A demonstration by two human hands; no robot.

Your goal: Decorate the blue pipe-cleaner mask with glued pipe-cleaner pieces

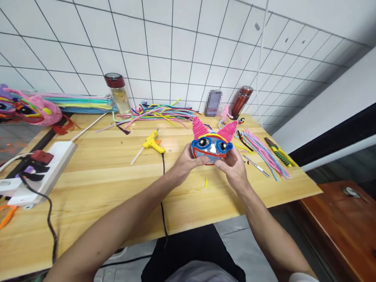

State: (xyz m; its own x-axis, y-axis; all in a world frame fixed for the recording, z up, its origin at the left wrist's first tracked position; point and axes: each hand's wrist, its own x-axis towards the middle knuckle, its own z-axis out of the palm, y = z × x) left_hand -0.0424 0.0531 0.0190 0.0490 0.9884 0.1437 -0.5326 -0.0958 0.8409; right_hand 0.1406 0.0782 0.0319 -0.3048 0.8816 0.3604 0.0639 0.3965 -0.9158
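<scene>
And here the left hand (187,162) and right hand (236,170) clamp the pink-eared mask (212,148) low, likely keeping its face unobstructed, glue gun (152,144) lying left of it.

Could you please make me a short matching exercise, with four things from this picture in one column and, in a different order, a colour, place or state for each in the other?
1. Glue gun
2. Mask
3. Flask
4. Power strip

A. Held by the left hand and right hand
B. White, with plugs in it
C. Yellow, lying on the table
D. Red, by the wall

Right pairs: 1-C, 2-A, 3-D, 4-B
</scene>
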